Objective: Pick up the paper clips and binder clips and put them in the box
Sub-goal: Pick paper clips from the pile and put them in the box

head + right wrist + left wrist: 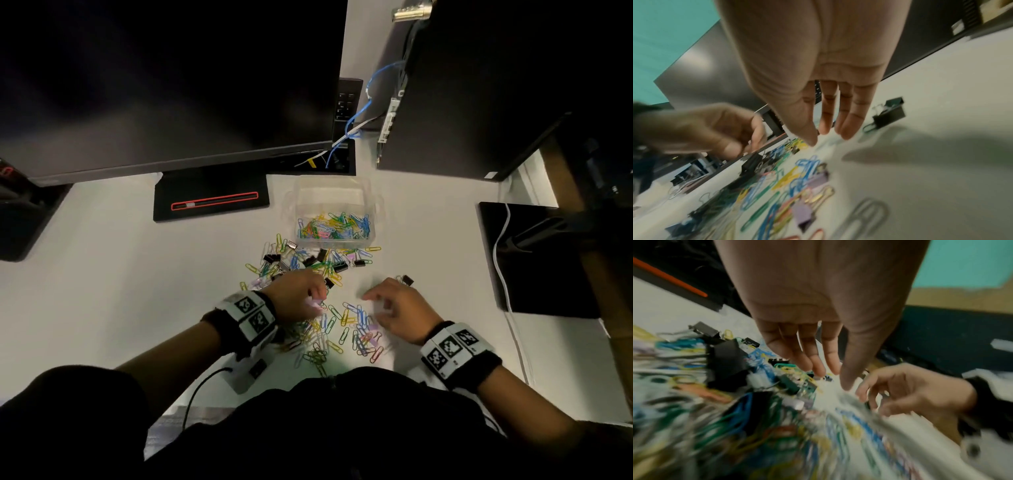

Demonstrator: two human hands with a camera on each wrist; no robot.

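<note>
While both hands hover low over the white desk (102, 267), the left hand (298, 298) curls its fingers, though blur hides whether they pinch anything. The right hand (397, 308) hangs relaxed, fingers loosely spread, gripping nothing. Beneath and between them lies a tangle of thin, coloured wire paper clips (342, 325), with glossy black binder clips (339, 266) scattered farther out; one sits just beyond the right fingertips. Past the pile stands the clear plastic box (334, 192), square-sided, its floor already strewn with bright clips. Behind looms a dark monitor (171, 85).
</note>
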